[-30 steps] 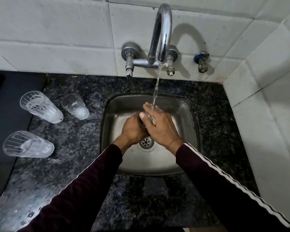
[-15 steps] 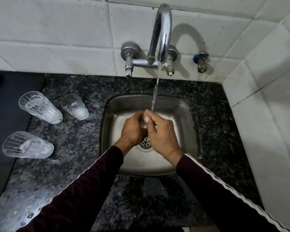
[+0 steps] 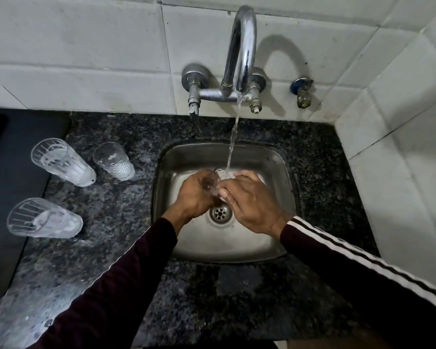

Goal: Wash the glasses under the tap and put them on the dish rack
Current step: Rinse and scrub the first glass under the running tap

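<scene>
I see my left hand and right hand both gripping a clear, smooth glass, probably tilted, now lower in the steel sink than before.

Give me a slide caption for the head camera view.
Both hands rinse a glass under the running tap while three glasses wait on the granite counter.

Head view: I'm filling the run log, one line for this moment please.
step: rinsing | glass under tap stream, over sink | left hand, right hand hold it | three glasses on counter
</scene>
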